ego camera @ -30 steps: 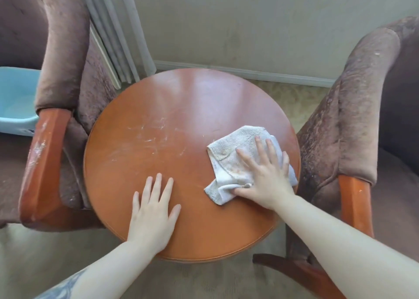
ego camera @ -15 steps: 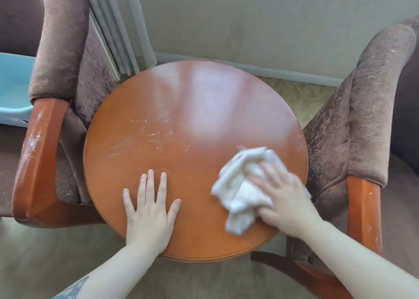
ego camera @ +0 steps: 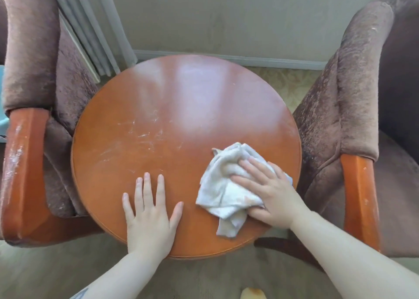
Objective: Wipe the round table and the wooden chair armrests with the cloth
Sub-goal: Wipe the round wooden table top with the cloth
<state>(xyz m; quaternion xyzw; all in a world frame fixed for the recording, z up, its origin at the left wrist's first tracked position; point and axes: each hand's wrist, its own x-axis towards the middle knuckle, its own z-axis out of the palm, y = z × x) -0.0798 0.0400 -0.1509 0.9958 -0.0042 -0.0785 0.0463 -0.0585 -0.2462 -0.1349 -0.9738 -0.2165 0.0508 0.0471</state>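
The round orange-brown table (ego camera: 181,99) fills the middle of the head view, with white dusty smears on its left half. My right hand (ego camera: 269,192) presses flat on a crumpled white cloth (ego camera: 222,192) at the table's near right part, with a corner of the cloth reaching the near rim. My left hand (ego camera: 149,217) lies flat on the table's near edge, fingers spread, holding nothing. A wooden armrest (ego camera: 21,174) with white dust stands at the left. Another wooden armrest (ego camera: 360,201) stands at the right.
Two brown upholstered armchairs (ego camera: 353,108) flank the table closely. A light blue tub (ego camera: 1,99) peeks out at the far left edge. Grey curtain folds (ego camera: 90,26) hang behind the table by the wall. Pale carpet lies below.
My right hand has slid the cloth toward the near right rim and bunched it up. The left hand has stayed flat in place. The view has tipped down slightly.
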